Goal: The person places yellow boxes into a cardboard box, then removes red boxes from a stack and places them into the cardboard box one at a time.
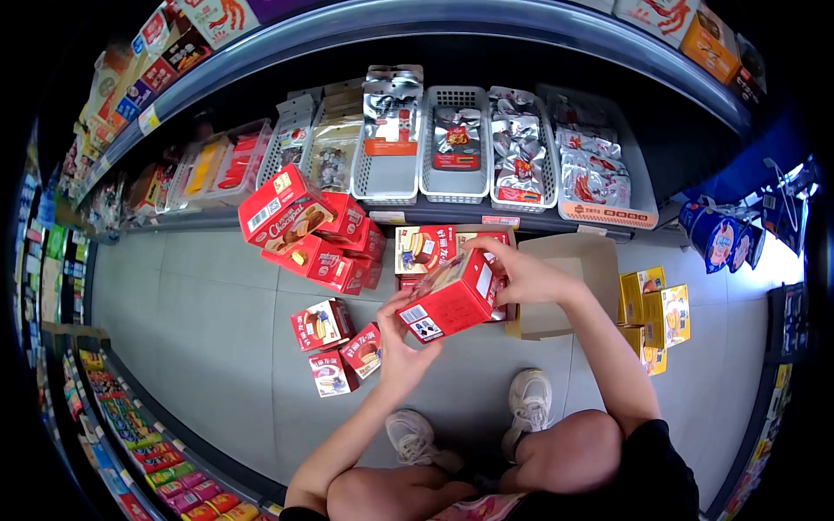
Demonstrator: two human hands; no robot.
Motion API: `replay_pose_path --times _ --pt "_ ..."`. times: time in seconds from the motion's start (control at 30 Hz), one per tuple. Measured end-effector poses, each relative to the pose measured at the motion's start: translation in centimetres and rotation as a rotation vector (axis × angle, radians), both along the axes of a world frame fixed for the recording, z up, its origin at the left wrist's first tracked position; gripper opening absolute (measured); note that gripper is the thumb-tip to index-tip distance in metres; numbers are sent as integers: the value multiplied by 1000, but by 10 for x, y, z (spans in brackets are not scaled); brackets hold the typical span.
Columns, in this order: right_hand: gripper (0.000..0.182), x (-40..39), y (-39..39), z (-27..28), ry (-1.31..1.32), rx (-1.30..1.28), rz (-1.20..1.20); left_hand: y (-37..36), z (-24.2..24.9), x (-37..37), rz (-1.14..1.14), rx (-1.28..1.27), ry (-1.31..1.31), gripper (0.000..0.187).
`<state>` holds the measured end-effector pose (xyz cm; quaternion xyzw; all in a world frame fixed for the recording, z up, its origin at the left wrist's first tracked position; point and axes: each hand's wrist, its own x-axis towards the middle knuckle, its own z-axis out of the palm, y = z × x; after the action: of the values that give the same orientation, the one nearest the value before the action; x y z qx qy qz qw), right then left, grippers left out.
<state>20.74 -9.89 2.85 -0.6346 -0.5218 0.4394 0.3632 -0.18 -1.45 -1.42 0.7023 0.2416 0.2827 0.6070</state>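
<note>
A red box (456,300) is held between both hands above the floor, tilted, with a barcode on its near end. My left hand (407,343) grips its left end from below. My right hand (526,276) holds its upper right side, fingers over the edge. Just behind it, more red and white boxes (423,249) sit in an open carton. The carton's cardboard flap (569,282) spreads to the right. Several small red boxes (321,325) lie on the floor at the left, and a stack of red Chocopai boxes (291,213) stands behind them.
Yellow boxes (665,317) stand on the floor at the right. A low shelf at the back holds white baskets (391,178) of silver packets. Snack shelves (165,460) curve along the lower left. My shoes (530,395) are on the tiled floor (200,321).
</note>
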Motion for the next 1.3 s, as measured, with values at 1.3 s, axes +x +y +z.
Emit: replay_pose_path --times 1.3 --pt "80 -37 17 -10 140 37 -15 45 23 -16 -145 -239 128 57"
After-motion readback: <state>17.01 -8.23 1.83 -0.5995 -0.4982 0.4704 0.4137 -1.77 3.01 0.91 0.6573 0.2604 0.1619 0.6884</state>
